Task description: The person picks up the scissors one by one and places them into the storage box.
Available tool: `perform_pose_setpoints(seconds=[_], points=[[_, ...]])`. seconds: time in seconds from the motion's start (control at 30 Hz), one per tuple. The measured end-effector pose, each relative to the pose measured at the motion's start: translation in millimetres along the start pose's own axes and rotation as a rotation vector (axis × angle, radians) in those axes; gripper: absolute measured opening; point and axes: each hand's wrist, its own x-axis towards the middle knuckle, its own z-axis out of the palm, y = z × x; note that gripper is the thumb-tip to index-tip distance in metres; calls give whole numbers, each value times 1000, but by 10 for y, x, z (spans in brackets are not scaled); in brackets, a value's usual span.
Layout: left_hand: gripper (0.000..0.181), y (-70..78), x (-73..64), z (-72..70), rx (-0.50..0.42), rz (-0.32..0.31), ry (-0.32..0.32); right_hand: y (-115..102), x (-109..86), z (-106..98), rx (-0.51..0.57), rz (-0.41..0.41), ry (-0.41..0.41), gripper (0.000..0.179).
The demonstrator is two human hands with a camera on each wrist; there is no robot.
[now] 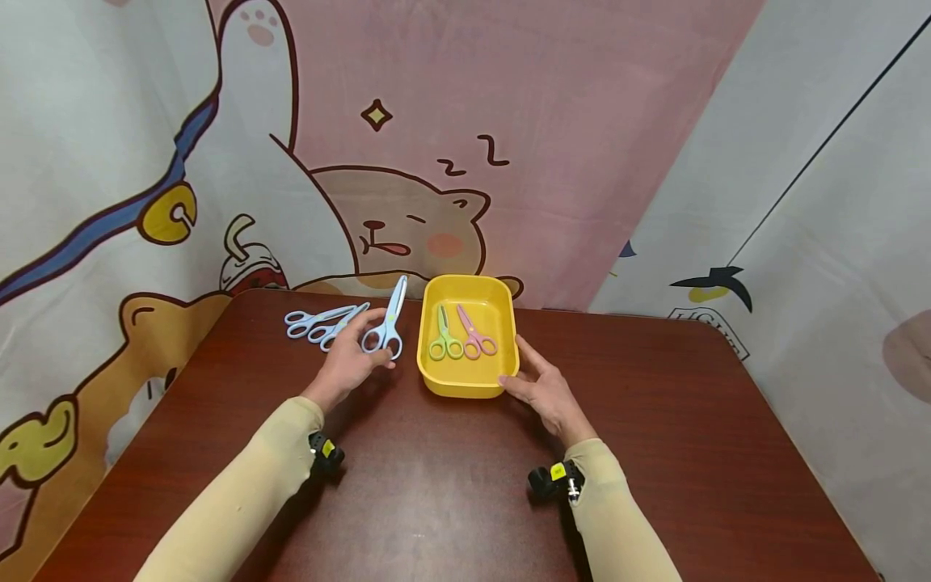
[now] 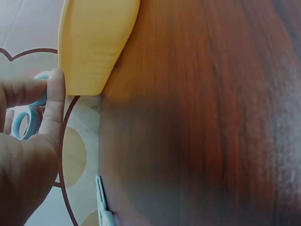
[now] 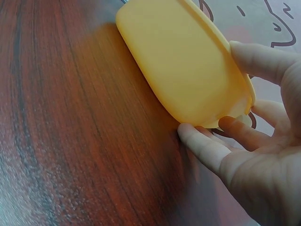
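I have a glossy red-brown counter [image 1: 429, 485] on my feed; on it sit a yellow tray [image 1: 461, 390], touching my right grip [image 1: 545, 396], and two light-blue scissors [image 1: 320, 316], lying just left of my left grip [image 1: 347, 360].

Even light fills the head view, with a pale sheen on the tabletop [image 1: 436, 469] and dark shadows beside the sleeves [image 1: 233, 501]; the 2 wrist views look hazier, softer, glare-flecked.

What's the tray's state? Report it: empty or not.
Not empty: in the head view, the tray holds green scissors and pink scissors, lying side by side.
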Motion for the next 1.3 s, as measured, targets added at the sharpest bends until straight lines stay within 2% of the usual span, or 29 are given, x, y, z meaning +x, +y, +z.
perform_pose_setpoints(seconds=[0.33, 0.47, 0.73, 1.3], points=[[66, 75, 8, 50, -29, -18, -20, -3, 7, -3, -4, -1, 1, 89], [61, 78, 13, 62, -80, -32, -24, 0, 4, -1, -7, 3, 1, 89], [53, 92, 5, 100, -138, -22, -22, 12, 3, -5, -13, -3, 1, 88], [51, 178, -13, 192, -207, -6, -40, 3, -14, 8, 15, -4, 3, 89]])
